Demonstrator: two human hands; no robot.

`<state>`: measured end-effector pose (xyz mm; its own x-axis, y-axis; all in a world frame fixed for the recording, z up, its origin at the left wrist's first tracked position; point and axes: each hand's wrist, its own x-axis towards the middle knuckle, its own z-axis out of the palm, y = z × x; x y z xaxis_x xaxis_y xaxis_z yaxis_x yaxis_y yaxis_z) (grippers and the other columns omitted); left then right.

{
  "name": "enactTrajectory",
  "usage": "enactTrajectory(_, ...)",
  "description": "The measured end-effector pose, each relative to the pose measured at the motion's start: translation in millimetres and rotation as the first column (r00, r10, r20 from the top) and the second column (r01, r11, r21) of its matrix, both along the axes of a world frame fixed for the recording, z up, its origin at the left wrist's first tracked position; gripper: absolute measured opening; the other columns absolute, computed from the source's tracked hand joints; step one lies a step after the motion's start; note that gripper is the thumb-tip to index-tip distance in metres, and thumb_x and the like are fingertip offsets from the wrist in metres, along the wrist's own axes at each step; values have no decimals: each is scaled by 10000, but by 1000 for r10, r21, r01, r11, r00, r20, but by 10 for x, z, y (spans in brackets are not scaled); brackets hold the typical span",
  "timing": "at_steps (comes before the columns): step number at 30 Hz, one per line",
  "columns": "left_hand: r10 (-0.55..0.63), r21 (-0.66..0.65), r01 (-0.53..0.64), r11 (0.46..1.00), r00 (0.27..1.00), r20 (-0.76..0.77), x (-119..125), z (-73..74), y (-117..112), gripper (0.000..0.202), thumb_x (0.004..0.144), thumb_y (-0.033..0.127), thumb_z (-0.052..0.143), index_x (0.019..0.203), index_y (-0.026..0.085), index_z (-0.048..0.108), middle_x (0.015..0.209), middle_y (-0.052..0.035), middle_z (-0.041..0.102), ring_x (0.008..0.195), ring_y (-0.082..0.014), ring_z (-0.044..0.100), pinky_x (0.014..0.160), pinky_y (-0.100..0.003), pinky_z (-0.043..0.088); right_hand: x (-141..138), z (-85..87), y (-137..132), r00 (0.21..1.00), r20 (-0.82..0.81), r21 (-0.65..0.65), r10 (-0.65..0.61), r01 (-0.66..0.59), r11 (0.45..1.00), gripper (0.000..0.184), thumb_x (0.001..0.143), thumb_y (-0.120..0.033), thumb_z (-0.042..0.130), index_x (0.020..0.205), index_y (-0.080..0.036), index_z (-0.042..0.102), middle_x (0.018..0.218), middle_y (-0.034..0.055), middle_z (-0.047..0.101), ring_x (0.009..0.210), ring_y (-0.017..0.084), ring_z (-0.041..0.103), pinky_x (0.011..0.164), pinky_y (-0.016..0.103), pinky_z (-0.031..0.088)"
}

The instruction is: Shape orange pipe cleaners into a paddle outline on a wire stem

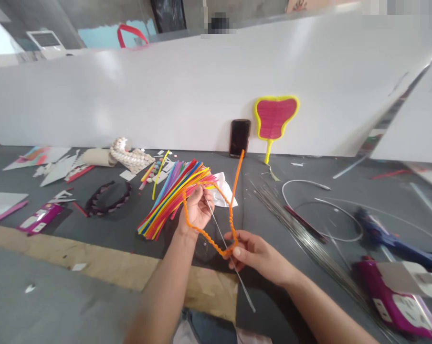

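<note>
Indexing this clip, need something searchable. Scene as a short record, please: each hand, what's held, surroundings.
left hand: pinches a thin rod near its upper end
right hand: holds the near side of an orange twisted loop
loop: one straight end sticks up
beside left hand: multicolored strip bundle
against panel: phone, pink fan with yellow rim
right side: loose metal wires, blue glue gun
left side: braided headband

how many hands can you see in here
2: the left hand pinches a metal wire's upper end; the right hand grips the near side of the orange pipe-cleaner loop.
</note>
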<state>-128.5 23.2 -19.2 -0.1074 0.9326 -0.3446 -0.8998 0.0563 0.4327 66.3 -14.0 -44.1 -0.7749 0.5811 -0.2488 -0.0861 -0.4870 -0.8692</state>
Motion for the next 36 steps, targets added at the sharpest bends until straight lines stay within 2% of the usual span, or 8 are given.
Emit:
enactTrajectory(4, 17, 38, -13, 999, 995, -97, 22, -47, 12, 85, 723, 189, 701, 763, 158, 633, 668, 18, 610, 575, -55, 561, 516, -148, 467, -51, -21, -34, 998, 4, -11, -59, 59, 998, 393, 720, -405, 714, 967, -181, 506, 714, -8, 637, 552, 81, 554, 571, 230, 441)
enactTrajectory(6, 56, 74, -45, 996, 987, -150, 40, -50, 8, 127, 691, 198, 729, 761, 158, 631, 738, 5, 637, 642, -73, 593, 606, -184, 502, -59, -14, -44, 998, 2, -6, -62, 62, 998, 372, 718, -406, 713, 928, -184, 501, 701, -14, 631, 545, 78, 540, 566, 228, 432)
enactTrajectory(9, 55, 165, -24, 986, 982, -183, 74, -25, -15, 146, 674, 217, 742, 750, 158, 633, 898, -31, 670, 900, -169, 636, 833, -313, 507, -73, -8, -68, 999, 14, 14, -40, 39, 999, 350, 717, -410, 709, 869, -184, 489, 694, -18, 625, 551, 79, 538, 564, 225, 429)
enactTrajectory(11, 14, 205, 25, 978, 983, -183, 96, -1, -34, 138, 688, 241, 730, 757, 165, 637, 993, -47, 669, 1051, -249, 594, 910, -415, 473, -86, -17, -85, 999, 34, 29, -18, 17, 999, 343, 718, -418, 704, 838, -185, 482, 698, -17, 625, 549, 80, 537, 553, 221, 426)
enactTrajectory(14, -28, 221, 65, 973, 986, -165, 123, 26, -55, 108, 727, 258, 687, 766, 171, 636, 1061, -63, 662, 1113, -288, 558, 916, -482, 460, -103, -36, -102, 998, 57, 40, 5, -8, 999, 338, 722, -426, 694, 814, -183, 479, 704, -10, 632, 551, 83, 538, 550, 219, 426)
enactTrajectory(20, -65, 263, 105, 959, 985, -157, 151, 49, -82, 110, 770, 263, 617, 852, 194, 638, 1148, -58, 635, 1173, -297, 513, 908, -510, 457, -107, -21, -117, 996, 78, 75, 35, -41, 996, 294, 751, -398, 671, 806, -175, 487, 716, -2, 637, 574, 79, 537, 569, 211, 412)
enactTrajectory(27, -62, 260, 106, 960, 983, -173, 168, 35, -102, 91, 797, 267, 583, 772, 194, 631, 1206, -38, 608, 1203, -288, 482, 921, -521, 447, -108, -7, -125, 994, 104, 116, 38, -50, 992, 240, 770, -367, 646, 812, -180, 501, 715, -8, 635, 577, 89, 533, 568, 219, 409)
enactTrajectory(36, -86, 326, 127, 937, 987, -138, 176, 14, -101, 197, 881, 252, 459, 852, 204, 648, 1233, -34, 593, 1270, -282, 406, 973, -575, 387, -92, -43, -115, 991, 123, 149, 61, -79, 986, 242, 774, -375, 645, 827, -176, 519, 728, -1, 647, 607, 98, 545, 577, 215, 421)
